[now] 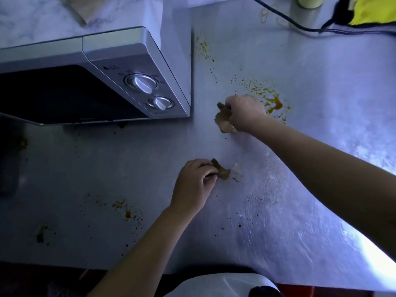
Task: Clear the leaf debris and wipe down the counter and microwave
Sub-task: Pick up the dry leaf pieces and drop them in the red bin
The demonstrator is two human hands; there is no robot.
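A silver microwave (120,61) with a dark door and two dials stands at the upper left of the pale counter (310,146). My right hand (244,113) is closed around crumpled dry brown leaves (222,121) in the middle of the counter, just left of an orange-brown sauce stain (273,103). My left hand (195,185) pinches another brown leaf piece (221,171) nearer the front edge. A small whitish scrap (236,168) lies just right of that leaf.
Brown splatters and specks dot the counter, at the front left (126,211) and near the microwave's side (204,48). A black cable (285,18) and a yellow cloth (372,9) lie at the back right. A white container (225,284) sits below the counter's front edge.
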